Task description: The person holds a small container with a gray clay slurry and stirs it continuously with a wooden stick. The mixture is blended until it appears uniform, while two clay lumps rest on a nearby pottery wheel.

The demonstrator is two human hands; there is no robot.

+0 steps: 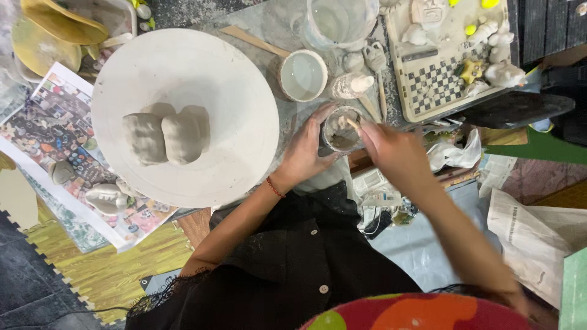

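Left hand wrapped around a small clay-smeared jar at the table's near edge; right hand closed on a thin wooden stick dipped inside, apparently mid-stir. Farther left, on the round white board, grey clay lumps roughly shaped, surface unfinished, detailing seemingly left. Beyond, a white cup of water.

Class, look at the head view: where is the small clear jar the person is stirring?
The small clear jar sits just right of centre, gripped by the left hand, beside the big white dish and below the white cup, while the right hand holds a stick in it.
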